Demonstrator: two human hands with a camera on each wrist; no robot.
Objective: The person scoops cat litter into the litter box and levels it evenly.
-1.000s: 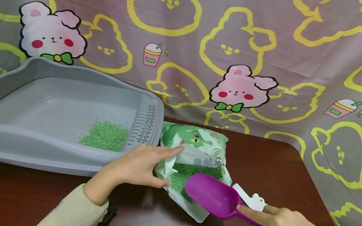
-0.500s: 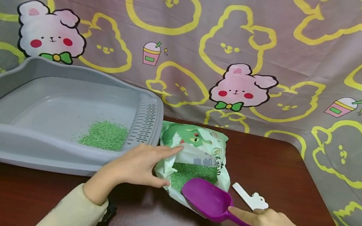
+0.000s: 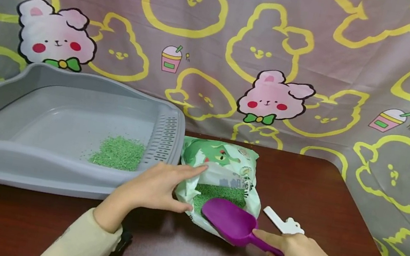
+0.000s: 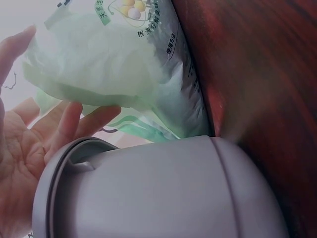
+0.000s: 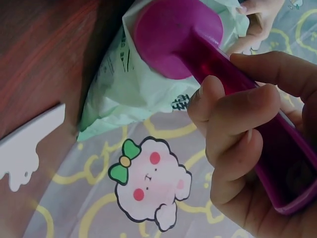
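A green and white bag (image 3: 224,160) of green litter granules (image 3: 219,191) lies on the dark table, its mouth facing me. My left hand (image 3: 183,187) holds the mouth apart with straight fingers on the upper flap and the thumb on the lower edge; the left wrist view shows the open palm (image 4: 29,144) against the bag (image 4: 114,64). My right hand (image 3: 271,246) grips the handle of a purple scoop (image 3: 228,219), whose bowl sits in the bag's mouth on the granules. In the right wrist view the fingers (image 5: 237,124) wrap the scoop's handle (image 5: 173,39).
A grey litter tray (image 3: 42,165) stands left of the bag with a small pile of green granules (image 3: 118,153) near its slotted right wall. A white clip (image 3: 284,223) lies on the table (image 3: 319,195) right of the scoop. A printed cloth hangs behind.
My right hand has moved the purple scoop left and down, from above the bag's lower edge into its mouth. The left hand and the bag have stayed put.
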